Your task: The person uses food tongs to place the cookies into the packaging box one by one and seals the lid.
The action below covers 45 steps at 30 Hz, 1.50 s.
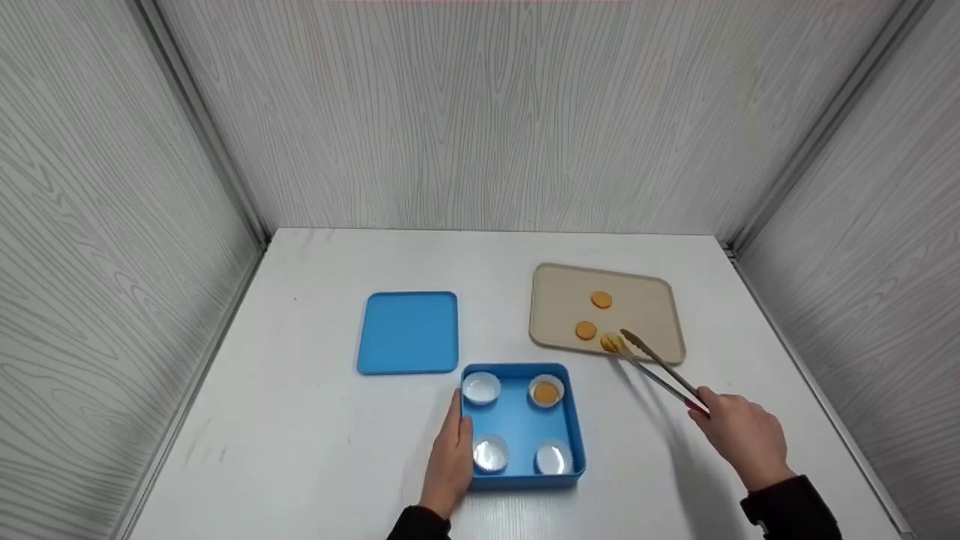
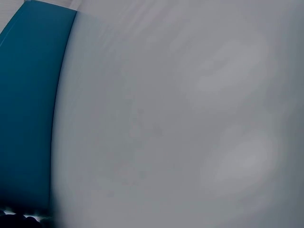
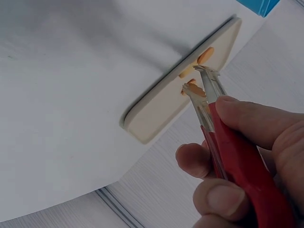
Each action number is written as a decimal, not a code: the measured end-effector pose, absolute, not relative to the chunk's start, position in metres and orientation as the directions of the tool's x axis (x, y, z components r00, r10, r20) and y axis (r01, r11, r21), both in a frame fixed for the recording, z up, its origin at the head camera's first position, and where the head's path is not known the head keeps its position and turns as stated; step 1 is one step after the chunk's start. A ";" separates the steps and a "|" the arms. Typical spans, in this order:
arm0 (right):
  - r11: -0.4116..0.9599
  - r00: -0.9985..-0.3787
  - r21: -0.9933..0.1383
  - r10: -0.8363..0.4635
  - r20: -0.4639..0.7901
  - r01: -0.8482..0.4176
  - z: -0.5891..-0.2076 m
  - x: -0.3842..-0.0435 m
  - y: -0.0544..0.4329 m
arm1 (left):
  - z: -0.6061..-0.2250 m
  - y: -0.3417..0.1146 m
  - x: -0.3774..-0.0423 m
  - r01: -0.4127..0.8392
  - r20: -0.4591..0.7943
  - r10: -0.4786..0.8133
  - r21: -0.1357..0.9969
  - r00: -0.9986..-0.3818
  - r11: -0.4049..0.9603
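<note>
In the head view my right hand point(image 1: 742, 439) grips metal tongs point(image 3: 242, 166) with red handle covers. Their two tips stand apart over the beige tray's near edge, one of them overlapping a small round golden cookie point(image 1: 611, 343). My left hand point(image 1: 450, 454) rests along the left side of a blue square box point(image 1: 523, 431), fingers stretched along its wall. Inside the box, white paper cups sit at the corners. The far right cup point(image 1: 546, 391) contains a cookie; the far left cup point(image 1: 481, 388) looks bare inside. The left wrist view shows mainly the box wall point(image 2: 28, 109).
The beige tray point(image 1: 641, 300) at the back right bears two more cookies, one farther back point(image 1: 601, 299) and one nearer the front point(image 1: 586, 330). A flat blue square lid point(image 1: 409, 332) lies behind and left of the box. Grey wood-grain panels point(image 1: 495, 112) enclose the white table.
</note>
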State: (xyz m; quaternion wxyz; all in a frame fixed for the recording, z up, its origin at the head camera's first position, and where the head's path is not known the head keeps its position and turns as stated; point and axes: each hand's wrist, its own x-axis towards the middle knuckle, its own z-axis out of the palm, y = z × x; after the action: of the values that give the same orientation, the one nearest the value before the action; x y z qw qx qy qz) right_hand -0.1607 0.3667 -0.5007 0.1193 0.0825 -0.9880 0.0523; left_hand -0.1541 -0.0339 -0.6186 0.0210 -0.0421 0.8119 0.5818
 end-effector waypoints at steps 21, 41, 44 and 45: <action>0.986 -0.967 -0.102 -0.106 0.231 -0.132 -0.509 -0.186 0.371 | -0.617 -0.032 -0.155 -0.109 -0.097 -0.052 0.945 -0.994 0.309; 0.973 -0.975 -0.198 -0.075 0.211 -0.118 -0.519 -0.186 0.367 | -0.619 -0.032 -0.154 -0.112 -0.097 -0.065 0.941 -0.993 0.318; 0.974 -0.978 -0.197 -0.072 0.194 -0.110 -0.521 -0.185 0.367 | -0.618 -0.032 -0.154 -0.113 -0.099 -0.062 0.942 -0.993 0.316; 0.975 -0.979 -0.196 -0.070 0.190 -0.107 -0.522 -0.185 0.367 | -0.618 -0.032 -0.154 -0.113 -0.098 -0.061 0.942 -0.993 0.315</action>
State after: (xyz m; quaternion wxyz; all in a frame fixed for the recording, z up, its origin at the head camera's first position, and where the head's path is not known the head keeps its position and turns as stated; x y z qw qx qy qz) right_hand -0.1846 0.3668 -0.5215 0.0912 0.0447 -0.9894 0.1033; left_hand -0.1539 -0.0321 -0.6181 0.0219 -0.0537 0.8105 0.5828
